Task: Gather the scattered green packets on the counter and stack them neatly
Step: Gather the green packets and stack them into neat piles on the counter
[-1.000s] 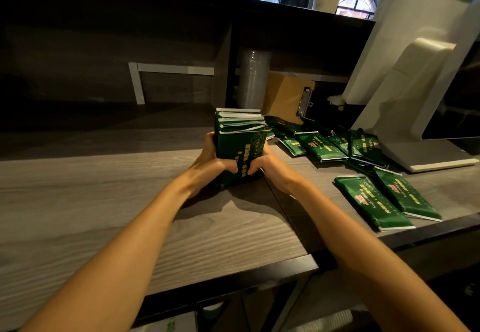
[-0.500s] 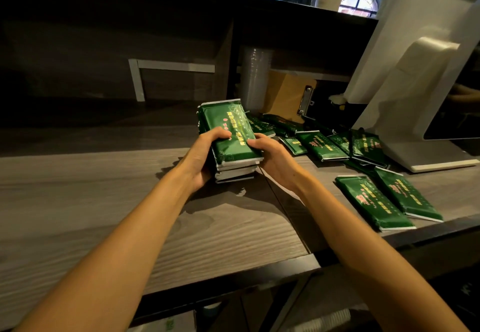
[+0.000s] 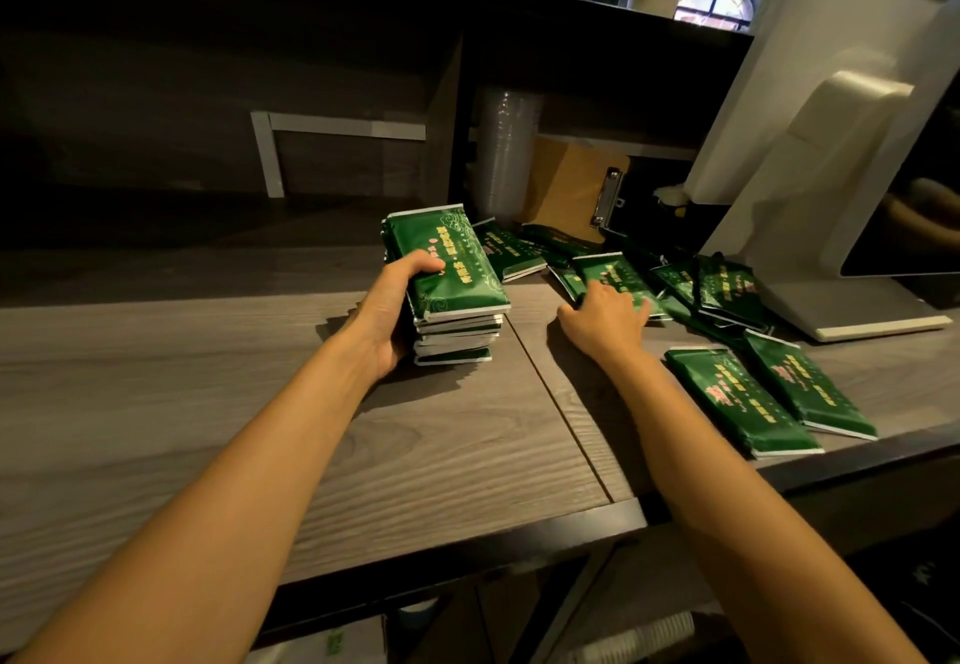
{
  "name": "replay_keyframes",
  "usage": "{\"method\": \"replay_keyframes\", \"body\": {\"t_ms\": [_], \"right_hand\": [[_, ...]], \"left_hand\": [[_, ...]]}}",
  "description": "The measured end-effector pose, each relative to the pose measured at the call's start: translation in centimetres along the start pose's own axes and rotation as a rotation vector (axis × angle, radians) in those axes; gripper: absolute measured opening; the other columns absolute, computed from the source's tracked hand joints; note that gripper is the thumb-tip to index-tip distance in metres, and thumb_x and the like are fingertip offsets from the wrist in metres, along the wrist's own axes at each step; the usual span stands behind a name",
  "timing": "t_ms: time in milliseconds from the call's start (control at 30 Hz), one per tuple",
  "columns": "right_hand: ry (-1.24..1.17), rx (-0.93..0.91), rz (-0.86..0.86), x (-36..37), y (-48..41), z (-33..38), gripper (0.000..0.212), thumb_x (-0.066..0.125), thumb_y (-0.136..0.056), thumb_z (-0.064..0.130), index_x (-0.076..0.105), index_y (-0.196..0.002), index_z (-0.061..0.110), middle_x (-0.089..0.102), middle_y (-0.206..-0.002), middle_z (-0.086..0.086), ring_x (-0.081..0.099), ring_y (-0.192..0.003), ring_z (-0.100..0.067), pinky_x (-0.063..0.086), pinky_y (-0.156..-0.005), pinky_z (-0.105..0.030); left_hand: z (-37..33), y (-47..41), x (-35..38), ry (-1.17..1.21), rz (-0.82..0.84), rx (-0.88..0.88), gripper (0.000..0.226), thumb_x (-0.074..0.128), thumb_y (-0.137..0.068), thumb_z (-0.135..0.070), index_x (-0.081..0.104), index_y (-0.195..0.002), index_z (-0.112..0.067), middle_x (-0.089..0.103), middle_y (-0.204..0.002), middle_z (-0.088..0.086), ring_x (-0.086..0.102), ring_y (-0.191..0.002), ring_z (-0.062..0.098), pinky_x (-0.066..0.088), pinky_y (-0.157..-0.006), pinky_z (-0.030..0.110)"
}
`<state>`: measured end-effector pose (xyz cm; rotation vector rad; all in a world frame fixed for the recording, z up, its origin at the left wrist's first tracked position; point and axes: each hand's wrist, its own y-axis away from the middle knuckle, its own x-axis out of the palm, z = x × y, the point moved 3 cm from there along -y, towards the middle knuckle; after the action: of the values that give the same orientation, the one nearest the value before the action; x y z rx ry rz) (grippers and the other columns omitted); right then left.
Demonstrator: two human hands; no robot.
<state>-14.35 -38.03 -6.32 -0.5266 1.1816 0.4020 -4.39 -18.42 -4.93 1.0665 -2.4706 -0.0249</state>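
A stack of several green packets (image 3: 454, 278) lies flat on the wooden counter (image 3: 208, 403). My left hand (image 3: 387, 310) grips its left side, thumb on the top packet. My right hand (image 3: 605, 317) lies off to the right with its fingers on a loose green packet (image 3: 615, 273); how they curl is unclear. More green packets (image 3: 722, 284) are scattered in a heap behind it, toward the monitor base. Two further packets (image 3: 737, 401) (image 3: 808, 388) lie side by side near the counter's front right edge.
A white monitor stand (image 3: 852, 307) and screen fill the right. A clipboard (image 3: 571, 185) and a sleeve of plastic cups (image 3: 506, 154) stand at the back under a dark shelf. The counter's front edge (image 3: 467, 544) runs below my arms.
The stack went from upright in both hands to flat on the counter. My right hand has left it and moved right onto a loose packet; my left hand stays on the stack.
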Motion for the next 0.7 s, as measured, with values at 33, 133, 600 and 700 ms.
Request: {"method": "replay_keyframes", "body": {"t_ms": [33, 133, 600, 700], "right_hand": [[-0.028, -0.049, -0.025, 0.0, 0.2, 0.5, 0.048, 0.049, -0.092, 0.035, 0.047, -0.13, 0.007, 0.049, -0.137, -0.012, 0.037, -0.132, -0.031, 0.007, -0.115, -0.05], [-0.154, -0.185, -0.025, 0.1, 0.7, 1.6, 0.045, 0.052, -0.091, 0.03, 0.049, -0.132, 0.012, 0.056, -0.13, -0.011, 0.045, -0.125, -0.03, 0.02, -0.113, -0.046], [-0.219, 0.049, -0.027, -0.2, 0.6, 0.0, 0.068, 0.06, -0.082, 0.057, 0.052, -0.123, 0.003, 0.037, -0.137, -0.017, 0.029, -0.13, -0.032, 0.031, -0.104, -0.041], [-0.303, 0.018, 0.04, -0.2, 0.7, 0.6, 0.065, 0.067, -0.077, 0.054, 0.052, -0.121, 0.009, 0.04, -0.134, -0.013, 0.033, -0.128, -0.029, 0.033, -0.102, -0.039]], "left_hand": [[0.1, -0.1, 0.0, -0.017, -0.008, 0.006, 0.022, 0.058, -0.082, -0.028, 0.065, -0.098, -0.014, 0.072, -0.076, 0.004, 0.066, -0.075, 0.022, 0.053, -0.07, 0.031], [0.3, -0.3, -0.3, -0.084, -0.045, 0.043, 0.034, 0.061, -0.079, -0.032, 0.063, -0.108, -0.015, 0.072, -0.09, 0.006, 0.066, -0.084, 0.024, 0.053, -0.078, 0.034], [-0.1, 0.1, -1.1, -0.112, -0.15, 0.122, 0.023, 0.064, -0.078, -0.029, 0.064, -0.098, -0.018, 0.07, -0.101, 0.009, 0.065, -0.099, 0.028, 0.051, -0.094, 0.042], [-0.3, 0.2, -1.4, -0.121, -0.197, 0.164, 0.014, 0.065, -0.078, -0.027, 0.064, -0.089, -0.02, 0.07, -0.104, 0.012, 0.064, -0.104, 0.03, 0.049, -0.097, 0.045]]}}
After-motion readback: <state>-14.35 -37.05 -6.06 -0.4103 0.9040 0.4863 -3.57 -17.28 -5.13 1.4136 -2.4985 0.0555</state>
